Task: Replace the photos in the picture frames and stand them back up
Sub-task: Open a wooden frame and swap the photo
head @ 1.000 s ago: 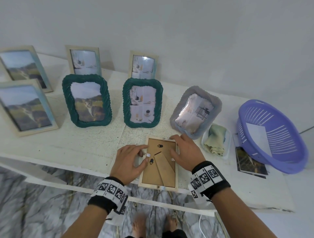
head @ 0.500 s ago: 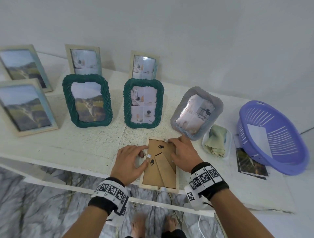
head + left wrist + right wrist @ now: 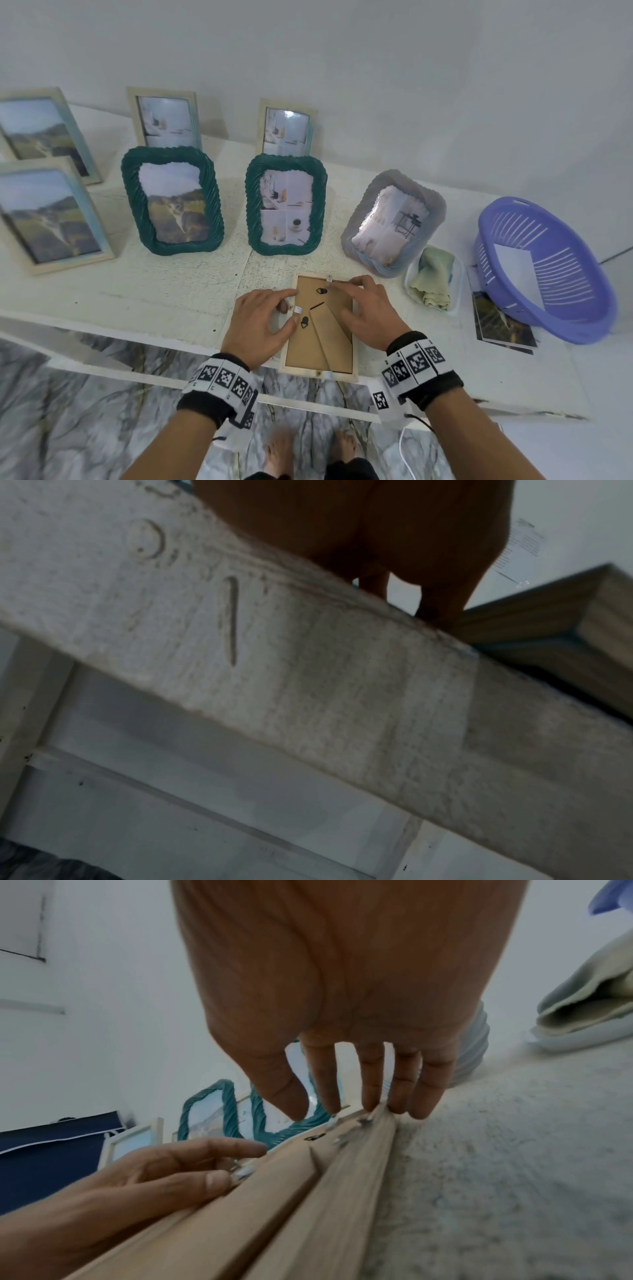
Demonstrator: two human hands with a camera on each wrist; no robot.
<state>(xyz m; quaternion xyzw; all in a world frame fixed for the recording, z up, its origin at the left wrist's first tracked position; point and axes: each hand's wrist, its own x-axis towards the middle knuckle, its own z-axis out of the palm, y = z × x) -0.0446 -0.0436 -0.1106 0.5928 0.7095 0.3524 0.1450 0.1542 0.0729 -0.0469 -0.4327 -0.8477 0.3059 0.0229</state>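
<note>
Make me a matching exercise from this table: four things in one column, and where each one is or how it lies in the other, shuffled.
1. wooden frame
2. grey frame
3. folded cloth
4. purple basket

A. far right of the table, a white sheet inside
B. face down under both hands
C. in a small white dish
D. propped, leaning back, right of the green frames

Pairs: 1-B, 2-D, 3-C, 4-A

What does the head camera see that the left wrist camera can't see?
Only the head view shows the two green frames, the grey frame, the purple basket, the folded cloth and the right hand. Only the left wrist view shows the table's front edge from below. Both show the left hand at the left side of the face-down wooden frame, whose corner sticks out past the table edge.
</note>
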